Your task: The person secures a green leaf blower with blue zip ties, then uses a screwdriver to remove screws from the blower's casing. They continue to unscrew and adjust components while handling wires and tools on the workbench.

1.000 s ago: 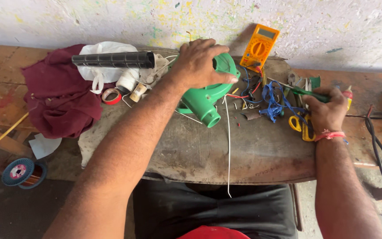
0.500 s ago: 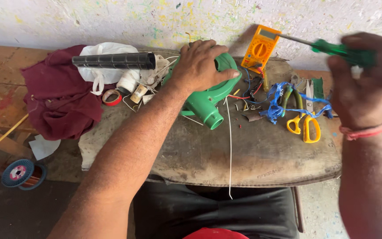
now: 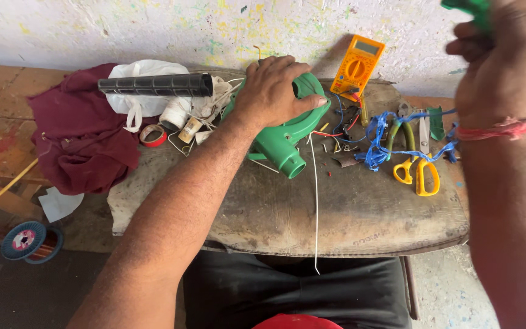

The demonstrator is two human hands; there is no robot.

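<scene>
Your left hand (image 3: 278, 91) presses the green blower (image 3: 284, 131) to the counter (image 3: 360, 213).

Your left hand lies spread over the blower's round housing at upper centre of the frame, fingers curled on it, nozzle pointing toward you. Your right hand (image 3: 500, 61) is raised at upper right, closed around a green tool handle (image 3: 473, 7) (its tip is out of frame). The blower looks like stiff, smooth plastic, probably light but slippery; the round housing gives you the best hold. 1 orange multimeter (image 3: 357, 66) stands just behind it.
</scene>
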